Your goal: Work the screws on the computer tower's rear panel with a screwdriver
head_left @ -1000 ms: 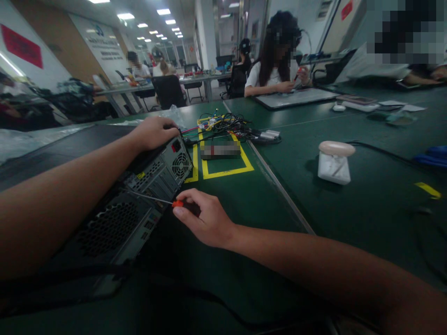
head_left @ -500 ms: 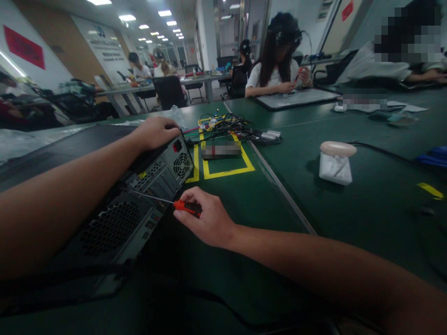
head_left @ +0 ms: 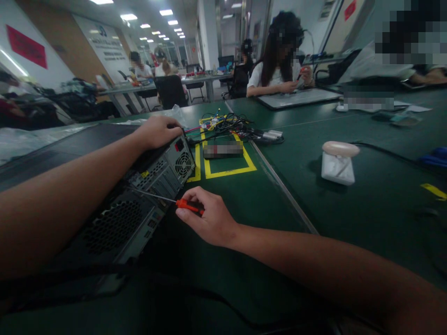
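Observation:
A black computer case lies on the green table at the left, its metal back panel facing right. My left hand grips the case's upper far corner, with fingers bent over the edge and fingertips partly hidden. In front of the back panel, my right hand is closed round the red and black handle of a screwdriver. The screwdriver's thin shaft points left to the panel's upper edge, near a row of slots above the round-holed grille. Its tip is too dark to make out clearly.
Beyond the case lies a tangle of cables by yellow tape on the table. A white box with a rounded lid stands right. Across the table, a person works over a flat panel. A dark strap crosses the foreground.
The screwdriver's handle has turned slightly in my right hand, showing more red. My left hand stays on the case. The whole view has shifted a little.

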A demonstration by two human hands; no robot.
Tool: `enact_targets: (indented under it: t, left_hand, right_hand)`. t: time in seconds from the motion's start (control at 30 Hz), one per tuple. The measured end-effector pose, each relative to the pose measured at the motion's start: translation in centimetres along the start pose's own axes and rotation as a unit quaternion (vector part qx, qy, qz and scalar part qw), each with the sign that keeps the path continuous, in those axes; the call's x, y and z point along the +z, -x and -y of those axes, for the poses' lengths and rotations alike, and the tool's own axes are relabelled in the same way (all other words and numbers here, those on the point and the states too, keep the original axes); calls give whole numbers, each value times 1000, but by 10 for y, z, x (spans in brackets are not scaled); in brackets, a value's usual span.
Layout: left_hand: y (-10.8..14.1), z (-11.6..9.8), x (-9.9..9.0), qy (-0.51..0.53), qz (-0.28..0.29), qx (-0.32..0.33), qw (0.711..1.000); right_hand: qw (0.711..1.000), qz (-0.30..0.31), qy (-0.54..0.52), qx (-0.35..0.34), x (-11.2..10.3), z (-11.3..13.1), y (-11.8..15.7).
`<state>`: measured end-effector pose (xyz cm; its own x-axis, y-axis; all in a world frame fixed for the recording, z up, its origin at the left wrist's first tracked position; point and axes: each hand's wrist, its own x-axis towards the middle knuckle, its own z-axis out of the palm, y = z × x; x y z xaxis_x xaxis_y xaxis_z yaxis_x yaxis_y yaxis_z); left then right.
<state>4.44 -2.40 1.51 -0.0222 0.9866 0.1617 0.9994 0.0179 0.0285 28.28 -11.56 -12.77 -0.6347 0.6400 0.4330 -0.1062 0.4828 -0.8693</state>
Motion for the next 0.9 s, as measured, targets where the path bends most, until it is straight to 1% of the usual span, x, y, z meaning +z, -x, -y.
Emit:
enact_targets:
  t: [0.2, 0.3, 0.43, 0.53, 0.63, 0.9]
  left_hand:
    - [-3, 4, 3, -2, -4, -3, 1000]
    - [-1, 4, 3, -2, -15, -2, 1000]
    - [1, -1, 1, 4, -5, -8, 1000]
    - [2, -3, -1, 1, -3, -10, 1000]
    - [1, -1, 0, 1, -3, -4, 1000]
    - [0, 1, 1, 5, -5, -3, 1000]
  right_hand:
    - [1000, -6, 6, -26, 0, -2, 0]
    - [999, -4, 10, -41, -1, -2, -1]
    - [1000, 3, 4, -29, -1, -1, -1]
    - [1000, -6, -4, -23, -1, 0, -1]
    - [1000, -13, 6, -17, 0, -1, -1]
    - [1000, -7, 10, -19, -1, 0, -2]
